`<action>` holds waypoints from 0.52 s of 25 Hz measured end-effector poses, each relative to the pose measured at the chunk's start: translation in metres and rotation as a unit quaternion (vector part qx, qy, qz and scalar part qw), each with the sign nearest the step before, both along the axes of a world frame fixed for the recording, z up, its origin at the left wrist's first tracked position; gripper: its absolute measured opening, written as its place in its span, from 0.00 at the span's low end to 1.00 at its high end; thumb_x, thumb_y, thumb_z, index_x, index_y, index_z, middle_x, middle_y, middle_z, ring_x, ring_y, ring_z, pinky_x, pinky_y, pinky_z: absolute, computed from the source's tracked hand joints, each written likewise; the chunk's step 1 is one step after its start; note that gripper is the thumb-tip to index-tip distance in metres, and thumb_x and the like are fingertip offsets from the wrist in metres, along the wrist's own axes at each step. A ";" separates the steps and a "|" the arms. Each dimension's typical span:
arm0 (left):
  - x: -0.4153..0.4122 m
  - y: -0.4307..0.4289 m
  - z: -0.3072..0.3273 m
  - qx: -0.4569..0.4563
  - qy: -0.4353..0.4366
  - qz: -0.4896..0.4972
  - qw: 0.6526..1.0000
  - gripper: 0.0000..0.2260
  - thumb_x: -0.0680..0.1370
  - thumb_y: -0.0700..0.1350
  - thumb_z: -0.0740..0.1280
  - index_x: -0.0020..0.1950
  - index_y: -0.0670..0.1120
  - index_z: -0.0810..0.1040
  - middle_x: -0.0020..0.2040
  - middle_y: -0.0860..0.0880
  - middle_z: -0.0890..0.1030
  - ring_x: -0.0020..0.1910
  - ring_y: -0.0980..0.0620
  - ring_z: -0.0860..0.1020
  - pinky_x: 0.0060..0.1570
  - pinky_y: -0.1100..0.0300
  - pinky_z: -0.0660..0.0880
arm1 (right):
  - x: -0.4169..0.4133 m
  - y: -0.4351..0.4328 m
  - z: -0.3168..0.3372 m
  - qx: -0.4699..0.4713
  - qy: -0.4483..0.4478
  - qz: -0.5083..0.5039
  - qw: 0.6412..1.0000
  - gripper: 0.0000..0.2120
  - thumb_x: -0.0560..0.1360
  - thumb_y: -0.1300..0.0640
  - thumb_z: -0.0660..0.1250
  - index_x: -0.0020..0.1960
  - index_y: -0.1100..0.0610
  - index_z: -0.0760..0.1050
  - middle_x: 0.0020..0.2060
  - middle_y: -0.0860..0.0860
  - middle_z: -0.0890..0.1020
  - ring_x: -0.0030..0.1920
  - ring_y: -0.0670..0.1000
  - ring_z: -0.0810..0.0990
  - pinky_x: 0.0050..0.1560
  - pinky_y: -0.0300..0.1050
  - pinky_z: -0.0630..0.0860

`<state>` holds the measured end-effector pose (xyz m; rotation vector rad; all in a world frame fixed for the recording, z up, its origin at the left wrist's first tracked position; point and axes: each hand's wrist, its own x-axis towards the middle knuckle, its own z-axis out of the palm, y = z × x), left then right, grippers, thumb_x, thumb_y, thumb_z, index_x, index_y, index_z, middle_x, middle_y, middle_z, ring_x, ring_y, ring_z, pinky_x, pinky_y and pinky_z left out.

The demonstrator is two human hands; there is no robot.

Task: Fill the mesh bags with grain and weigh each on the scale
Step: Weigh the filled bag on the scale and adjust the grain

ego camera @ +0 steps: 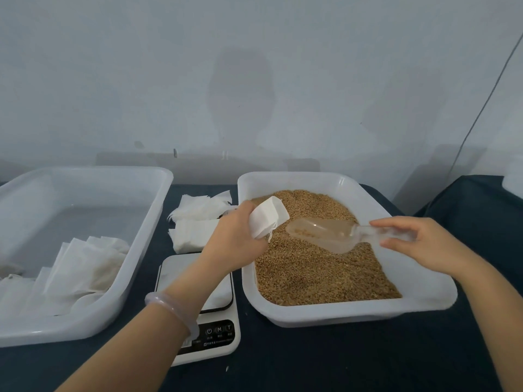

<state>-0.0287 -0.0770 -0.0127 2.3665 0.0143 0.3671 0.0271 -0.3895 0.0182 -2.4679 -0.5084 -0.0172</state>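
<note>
Your left hand (235, 236) gripped the mesh bag (268, 219); your right hand (418, 244) pinched the scoop (325, 233), tip pointing left toward it.

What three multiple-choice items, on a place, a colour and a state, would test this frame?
1. Where does the scale stand?
A. Between the left tray and the grain tray.
B. Inside the grain tray.
C. Behind the left tray.

2. What colour is the grain?
A. Green.
B. Golden brown.
C. Black.

3. How full is the scoop?
A. Heaped.
B. Level full.
C. Nearly empty.

Key:
1 A, the scale sits in the gap between the two trays.
2 B, the kernels look golden brown.
3 C, only a few grains lie in the clear scoop, whose handle the right hand holds.
</note>
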 end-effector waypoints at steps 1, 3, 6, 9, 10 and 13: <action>0.001 -0.003 0.000 0.002 0.000 -0.006 1.000 0.14 0.71 0.42 0.69 0.50 0.50 0.66 0.39 0.58 0.70 0.36 0.62 0.69 0.30 0.67 0.64 | 0.000 -0.004 0.008 0.007 -0.009 -0.014 1.000 0.18 0.72 0.57 0.71 0.51 0.34 0.75 0.50 0.32 0.76 0.54 0.39 0.72 0.62 0.47 0.65; 0.002 -0.011 -0.001 0.001 0.004 -0.017 1.000 0.14 0.71 0.42 0.69 0.50 0.50 0.66 0.38 0.57 0.70 0.36 0.61 0.70 0.29 0.66 0.64 | 0.000 -0.012 0.027 0.024 -0.032 -0.037 0.999 0.18 0.71 0.57 0.72 0.49 0.33 0.76 0.49 0.32 0.78 0.53 0.37 0.74 0.59 0.44 0.66; 0.002 -0.024 -0.008 -0.021 0.028 -0.025 0.999 0.14 0.70 0.43 0.69 0.51 0.50 0.67 0.39 0.56 0.72 0.37 0.60 0.72 0.30 0.64 0.67 | -0.001 -0.018 0.053 0.040 -0.051 -0.028 0.998 0.18 0.70 0.57 0.73 0.49 0.33 0.78 0.46 0.31 0.81 0.51 0.32 0.76 0.56 0.37 0.67; 0.004 -0.033 -0.012 -0.028 0.033 -0.018 0.999 0.14 0.70 0.44 0.69 0.50 0.51 0.67 0.39 0.56 0.72 0.36 0.60 0.71 0.28 0.65 0.65 | -0.002 -0.014 0.068 0.008 -0.065 0.004 0.998 0.17 0.70 0.58 0.73 0.49 0.35 0.79 0.46 0.35 0.82 0.50 0.31 0.77 0.52 0.33 0.67; 0.004 -0.034 -0.012 -0.025 0.028 -0.011 0.999 0.13 0.70 0.44 0.69 0.49 0.51 0.67 0.38 0.56 0.72 0.35 0.60 0.71 0.28 0.66 0.64 | -0.003 -0.010 0.071 -0.008 -0.073 0.011 0.997 0.17 0.70 0.58 0.73 0.49 0.36 0.78 0.46 0.37 0.82 0.50 0.32 0.76 0.51 0.33 0.67; 0.001 -0.039 -0.016 -0.018 0.000 0.003 1.000 0.12 0.71 0.45 0.69 0.50 0.49 0.68 0.39 0.54 0.73 0.37 0.56 0.74 0.30 0.62 0.70 | -0.003 0.002 0.081 -0.075 -0.102 0.028 0.992 0.17 0.71 0.57 0.72 0.49 0.34 0.75 0.47 0.39 0.79 0.51 0.41 0.74 0.53 0.40 0.66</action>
